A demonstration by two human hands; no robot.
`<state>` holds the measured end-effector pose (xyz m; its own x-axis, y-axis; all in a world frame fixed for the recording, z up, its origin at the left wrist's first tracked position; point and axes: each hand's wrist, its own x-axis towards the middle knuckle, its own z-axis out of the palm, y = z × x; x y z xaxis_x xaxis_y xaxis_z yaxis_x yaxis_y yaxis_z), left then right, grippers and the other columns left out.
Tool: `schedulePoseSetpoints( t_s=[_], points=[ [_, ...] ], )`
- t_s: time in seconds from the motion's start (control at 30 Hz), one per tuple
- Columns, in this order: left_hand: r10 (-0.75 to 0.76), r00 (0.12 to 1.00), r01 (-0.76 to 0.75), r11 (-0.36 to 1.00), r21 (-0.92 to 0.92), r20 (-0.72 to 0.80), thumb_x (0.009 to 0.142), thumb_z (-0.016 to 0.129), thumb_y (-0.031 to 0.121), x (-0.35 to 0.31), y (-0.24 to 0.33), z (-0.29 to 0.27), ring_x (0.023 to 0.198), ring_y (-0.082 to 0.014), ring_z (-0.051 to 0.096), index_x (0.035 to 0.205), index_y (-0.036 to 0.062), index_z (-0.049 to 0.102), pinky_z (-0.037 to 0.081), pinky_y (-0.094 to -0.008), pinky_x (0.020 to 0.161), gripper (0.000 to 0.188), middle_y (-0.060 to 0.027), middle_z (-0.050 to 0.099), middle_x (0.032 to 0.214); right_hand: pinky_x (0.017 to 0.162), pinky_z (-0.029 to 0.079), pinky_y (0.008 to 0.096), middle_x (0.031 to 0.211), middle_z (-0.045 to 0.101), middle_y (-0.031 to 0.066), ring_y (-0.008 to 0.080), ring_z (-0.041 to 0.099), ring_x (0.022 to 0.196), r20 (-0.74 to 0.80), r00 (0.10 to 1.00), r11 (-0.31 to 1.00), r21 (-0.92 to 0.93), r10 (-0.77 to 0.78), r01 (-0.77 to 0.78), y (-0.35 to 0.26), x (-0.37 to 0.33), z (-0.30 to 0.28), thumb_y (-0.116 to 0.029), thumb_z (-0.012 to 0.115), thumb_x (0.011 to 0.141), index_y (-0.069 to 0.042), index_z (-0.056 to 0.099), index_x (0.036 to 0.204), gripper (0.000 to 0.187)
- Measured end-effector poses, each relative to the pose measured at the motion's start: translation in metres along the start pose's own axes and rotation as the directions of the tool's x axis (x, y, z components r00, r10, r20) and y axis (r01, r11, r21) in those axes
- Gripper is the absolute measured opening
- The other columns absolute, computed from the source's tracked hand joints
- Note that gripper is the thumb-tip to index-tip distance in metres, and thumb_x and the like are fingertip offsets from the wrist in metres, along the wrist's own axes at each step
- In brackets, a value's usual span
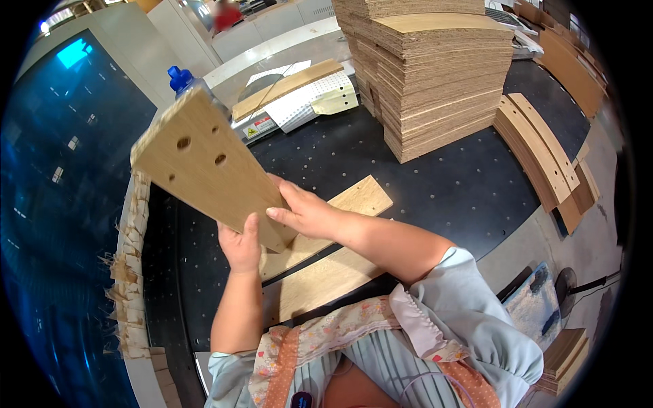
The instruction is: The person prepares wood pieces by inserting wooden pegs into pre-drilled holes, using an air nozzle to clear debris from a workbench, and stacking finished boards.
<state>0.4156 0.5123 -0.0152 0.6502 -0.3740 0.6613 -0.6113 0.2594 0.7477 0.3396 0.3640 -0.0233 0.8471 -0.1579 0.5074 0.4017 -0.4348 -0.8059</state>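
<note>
A pale wooden board [204,163] with several drilled holes near its far end is tilted up in front of me. My left hand [239,246] grips its lower left edge, thumb on the near side. The fingers of my right hand [307,209] wrap round the right edge, with the thumb on the face. Beneath my hands, one flat board [357,197] with small holes lies on the black table [326,156]. Closer to my body lies another pale board [326,282], partly hidden by my right forearm.
A tall stack of boards [449,88] stands at the back. Several drilled boards [537,143] lie at the table's right side. A blue-capped bottle [180,78] is behind the held board. Another board [286,88] rests on a white device. Frayed padding [129,272] lines the left edge.
</note>
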Motion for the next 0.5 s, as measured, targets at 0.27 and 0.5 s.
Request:
schedulePoseSetpoints(
  t_s=[0.27,0.5],
  points=[
    [-0.127,0.842,-0.392,0.524,0.756,0.524,0.063,0.072,0.008,0.079,0.126,-0.032,0.077,-0.0301,0.056,0.081,0.0007,0.061,0.046,-0.0357,0.066,0.022,-0.0114,0.053,0.081,0.095,0.038,0.0385,0.127,0.047,0.0159,0.0233,0.045,0.118,-0.283,0.946,0.985,-0.023,0.159,-0.173,0.008,-0.028,-0.103,-0.022,0.063,0.082,-0.005,0.032,0.136,0.064],
    [-0.679,0.507,-0.819,-0.187,0.543,0.531,0.069,0.063,0.01,0.102,0.182,-0.004,0.081,-0.0235,0.058,0.072,0.009,0.067,0.047,-0.0347,0.07,0.005,-0.0063,0.056,0.08,0.095,0.04,0.0354,0.125,0.046,0.0192,0.0282,0.047,0.116,-0.285,0.881,0.908,-0.067,0.379,-0.412,0.046,-0.08,-0.124,-0.02,0.065,0.08,-0.001,0.041,0.128,0.056]
  ],
)
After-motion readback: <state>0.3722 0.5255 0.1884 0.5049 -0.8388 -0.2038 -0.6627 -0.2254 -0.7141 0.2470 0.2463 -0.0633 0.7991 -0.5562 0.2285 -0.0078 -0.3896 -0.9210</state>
